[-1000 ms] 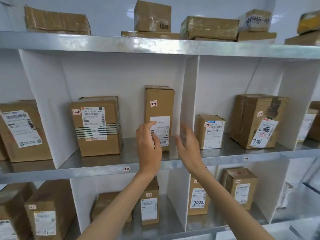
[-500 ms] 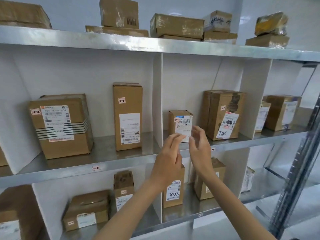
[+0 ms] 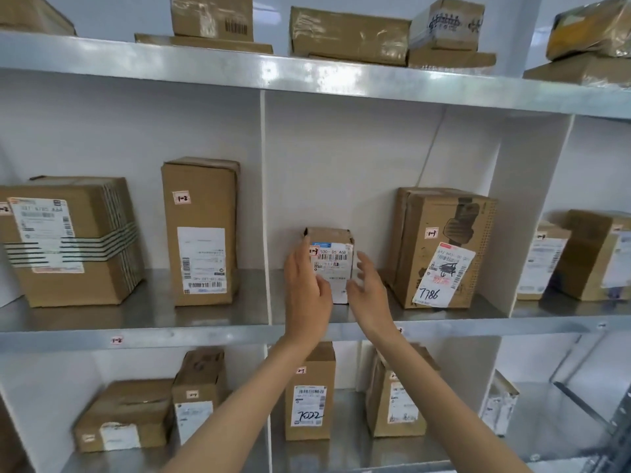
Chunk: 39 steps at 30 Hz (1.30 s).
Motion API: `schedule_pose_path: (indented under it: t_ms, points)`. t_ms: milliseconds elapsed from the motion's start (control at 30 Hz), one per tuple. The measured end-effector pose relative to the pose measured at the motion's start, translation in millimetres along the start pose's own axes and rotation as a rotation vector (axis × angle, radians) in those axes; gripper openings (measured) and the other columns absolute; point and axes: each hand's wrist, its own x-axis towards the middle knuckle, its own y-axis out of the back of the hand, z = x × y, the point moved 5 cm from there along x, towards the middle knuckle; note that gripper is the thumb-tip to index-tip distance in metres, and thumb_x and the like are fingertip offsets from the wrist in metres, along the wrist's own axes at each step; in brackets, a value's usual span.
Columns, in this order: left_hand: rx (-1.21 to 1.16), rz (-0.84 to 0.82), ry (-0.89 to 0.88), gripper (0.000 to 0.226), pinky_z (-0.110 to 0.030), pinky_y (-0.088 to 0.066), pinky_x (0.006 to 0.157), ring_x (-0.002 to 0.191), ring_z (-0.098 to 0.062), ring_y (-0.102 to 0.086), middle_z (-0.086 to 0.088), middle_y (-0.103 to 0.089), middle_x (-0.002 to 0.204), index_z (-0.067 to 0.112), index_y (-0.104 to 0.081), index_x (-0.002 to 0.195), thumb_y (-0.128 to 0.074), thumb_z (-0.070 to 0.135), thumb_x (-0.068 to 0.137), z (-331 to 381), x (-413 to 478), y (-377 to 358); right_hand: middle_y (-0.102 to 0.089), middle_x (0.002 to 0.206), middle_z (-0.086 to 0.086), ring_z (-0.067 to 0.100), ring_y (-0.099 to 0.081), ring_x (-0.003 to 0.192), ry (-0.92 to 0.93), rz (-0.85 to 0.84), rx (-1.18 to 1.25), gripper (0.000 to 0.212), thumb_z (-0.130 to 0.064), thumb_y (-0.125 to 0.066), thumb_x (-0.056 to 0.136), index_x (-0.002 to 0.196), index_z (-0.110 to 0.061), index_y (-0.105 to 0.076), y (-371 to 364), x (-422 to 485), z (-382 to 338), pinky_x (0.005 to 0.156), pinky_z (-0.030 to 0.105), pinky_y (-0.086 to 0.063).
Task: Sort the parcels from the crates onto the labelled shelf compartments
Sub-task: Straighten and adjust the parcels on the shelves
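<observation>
Many brown cardboard parcels already stand in the white-walled compartments of the grey metal shelf (image 3: 205, 331). The crates are out of view, so I cannot tell how many remain. The small brown cardboard box with a white barcode label (image 3: 336, 238) stands in the middle compartment. My left hand (image 3: 307, 295) and right hand (image 3: 370, 297) flank it, fingers straight, slightly spread, gripping nothing. My left fingertips (image 3: 300, 257) seem to touch its edge.
</observation>
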Motion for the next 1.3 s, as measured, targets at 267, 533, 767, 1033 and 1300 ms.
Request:
schedule_pose_path:
  t_ms: [267, 533, 767, 1033, 1300]
  points:
    - [-0.231, -0.141, 0.236, 0.074, -0.03, -0.047, 0.101, 0.128, -0.015, -0.041, -0.003, -0.044, 0.136, 0.019, -0.028, 0.141, -0.047, -0.015, 0.078, -25.0, 6.4, -27.7, -0.052, 0.129, -0.008, 0.016, -0.046, 0.125, 0.019, -0.068, 0.046, 0.069, 0.002, -0.043, 0.078, 0.13, -0.044, -0.035, -18.5, 9.1, 15.0, 0.103, 0.038, -0.045]
    - [-0.223, -0.125, 0.255, 0.071, -0.009, -0.043, 0.093, 0.127, -0.012, -0.039, -0.003, -0.041, 0.134, 0.018, -0.028, 0.141, -0.046, -0.015, 0.08, -36.8, 14.3, -32.7, -0.047, 0.129, -0.003, 0.015, -0.043, 0.126, 0.018, -0.051, 0.125, 0.069, 0.009, -0.05, 0.082, 0.122, -0.044, -0.032, -22.0, 19.2, 15.2, 0.098, 0.026, -0.046]
    - [-0.104, -0.152, 0.29, 0.076, -0.036, -0.041, 0.106, 0.133, -0.018, -0.034, -0.004, -0.036, 0.143, 0.014, -0.018, 0.147, -0.049, -0.01, 0.082, -46.4, 17.6, -19.6, -0.044, 0.117, -0.012, 0.004, -0.041, 0.113, 0.029, -0.062, 0.164, 0.067, 0.013, -0.05, 0.083, 0.109, -0.047, -0.035, -36.7, 17.5, 10.4, 0.076, 0.003, -0.045]
    - [-0.08, -0.2, 0.276, 0.075, -0.044, -0.037, 0.109, 0.139, -0.022, -0.027, -0.006, -0.029, 0.149, 0.013, -0.015, 0.147, -0.046, -0.008, 0.082, -49.1, 17.8, -16.0, -0.036, 0.143, 0.004, 0.017, -0.036, 0.131, -0.016, -0.038, 0.09, 0.069, 0.009, -0.048, 0.087, 0.143, -0.024, -0.025, -34.2, 15.0, 14.0, 0.096, 0.018, -0.042]
    - [0.149, -0.023, -0.036, 0.082, -0.012, 0.013, 0.109, 0.143, -0.012, 0.023, 0.001, 0.018, 0.157, 0.014, 0.007, 0.15, -0.046, -0.004, 0.09, -18.0, -11.9, -21.8, -0.038, 0.143, 0.002, 0.011, -0.037, 0.129, 0.048, 0.058, -0.005, 0.066, 0.008, -0.042, 0.087, 0.144, -0.02, -0.028, 12.7, 4.2, 19.2, 0.111, 0.037, -0.033]
